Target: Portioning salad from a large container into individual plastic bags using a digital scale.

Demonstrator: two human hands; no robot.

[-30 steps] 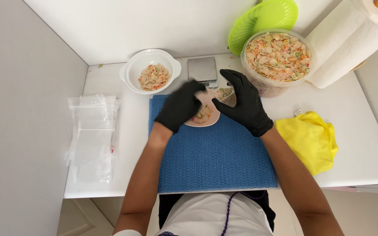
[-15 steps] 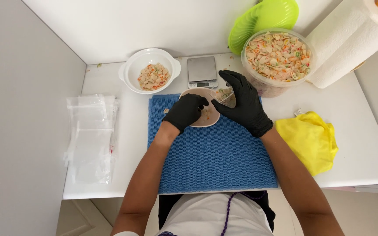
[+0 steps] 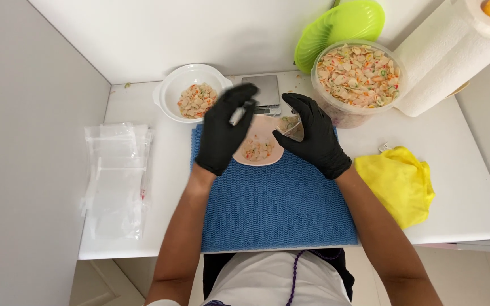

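Observation:
My left hand [image 3: 222, 136], in a black glove, is raised over the left side of a pink bowl [image 3: 269, 157] of small pasta shells, and a pale bit of pasta shows between its curled fingers. In my right hand [image 3: 316, 139], also black-gloved, is a small clear bag [image 3: 291, 127] with a little pasta in it, tilted toward the bowl's right rim. The bowl sits on a blue textured mat [image 3: 276, 209] at the table's middle.
Behind the bowl stand a small grey scale [image 3: 263, 90], a white bowl [image 3: 171, 85] of pasta and a big clear tub [image 3: 358, 76] of pasta. A green lid [image 3: 338, 28] and paper towel roll [image 3: 449, 56] are at back right. Yellow cloth [image 3: 398, 181] lies right, clear bags [image 3: 114, 175] left.
My left hand dipped into the pink bowl, then lifted up and to the left with its fingers raised. The right hand with the bag stayed in place.

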